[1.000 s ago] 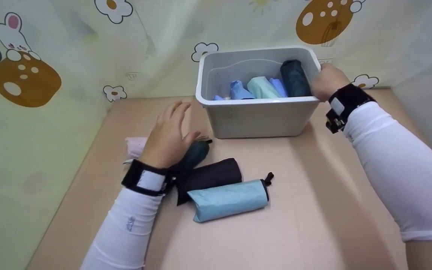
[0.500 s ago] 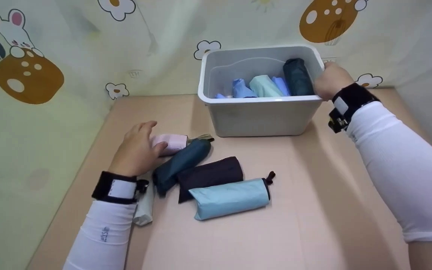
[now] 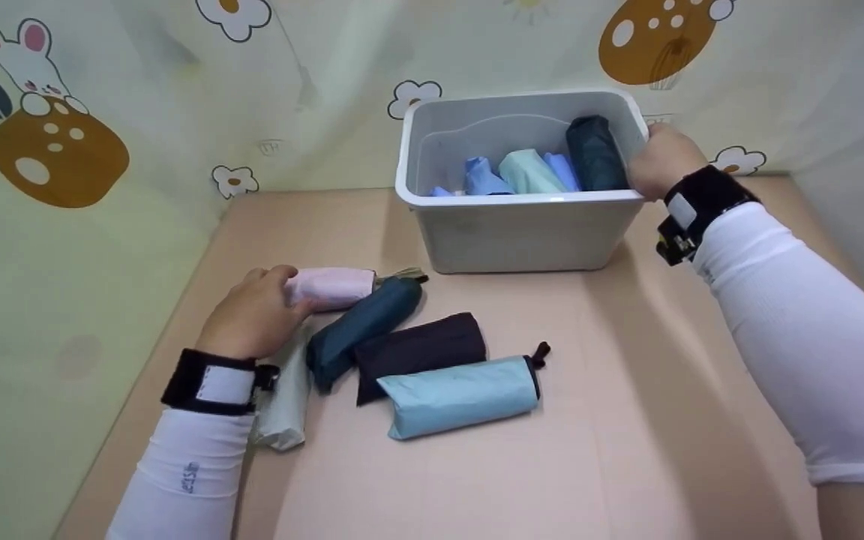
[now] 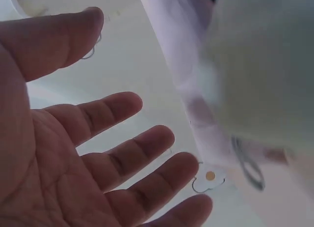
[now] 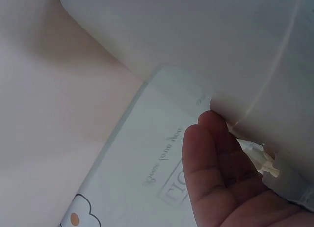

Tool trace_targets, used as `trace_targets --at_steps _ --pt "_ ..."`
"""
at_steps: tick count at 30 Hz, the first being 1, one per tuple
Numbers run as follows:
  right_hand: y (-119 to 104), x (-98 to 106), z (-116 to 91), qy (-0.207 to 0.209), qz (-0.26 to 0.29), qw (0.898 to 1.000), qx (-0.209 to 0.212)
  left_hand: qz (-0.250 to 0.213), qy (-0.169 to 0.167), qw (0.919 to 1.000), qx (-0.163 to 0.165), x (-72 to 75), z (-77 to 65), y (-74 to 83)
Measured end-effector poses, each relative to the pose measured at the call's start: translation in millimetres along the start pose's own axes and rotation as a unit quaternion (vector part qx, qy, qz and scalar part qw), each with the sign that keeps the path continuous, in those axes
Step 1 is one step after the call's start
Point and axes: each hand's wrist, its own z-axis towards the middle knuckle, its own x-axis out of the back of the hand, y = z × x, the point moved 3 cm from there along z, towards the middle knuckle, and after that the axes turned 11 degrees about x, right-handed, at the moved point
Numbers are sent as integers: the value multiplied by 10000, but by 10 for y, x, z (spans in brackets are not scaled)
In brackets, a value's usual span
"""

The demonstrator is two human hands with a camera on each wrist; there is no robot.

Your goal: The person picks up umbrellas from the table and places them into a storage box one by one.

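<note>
My left hand [image 3: 252, 315] is at the left end of a pale pink folded umbrella [image 3: 336, 288], thumb and fingers either side of that end. In the left wrist view the fingers [image 4: 142, 146] are spread and only slightly bent, the pink cloth beyond them. A whitish-green umbrella [image 3: 286, 405] lies partly under my left wrist; its blurred cloth fills the right of the left wrist view. My right hand [image 3: 664, 163] grips the right rim of a grey plastic bin [image 3: 514, 236]. In the right wrist view its fingers [image 5: 201, 163] curl up against the bin's outer wall.
Beside the pink umbrella lie a dark teal one [image 3: 364, 330], a black one [image 3: 424, 352] and a light blue one [image 3: 466, 397] with a dark wrist loop. Inside the bin are several blue, mint [image 3: 529, 172] and dark green rolls [image 3: 595, 154]. A printed cloth backdrop [image 3: 312, 90] rises behind.
My left hand has moved left and down, away from the bin, to the pink umbrella's left end, uncovering the pink and teal umbrellas. My right hand stays on the bin.
</note>
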Motion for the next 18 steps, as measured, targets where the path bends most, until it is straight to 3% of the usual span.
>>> trace_targets --at_steps 7,13,18 --pt "4 11 -6 31 -73 9998 165 651 -446 9968 143 96 214 -48" --pt "-1 7 -16 46 -52 9998 165 1092 -986 9891 115 43 361 63" --pt "-6 0 -19 -36 144 9999 20 1217 -1229 9846 266 1 434 151"
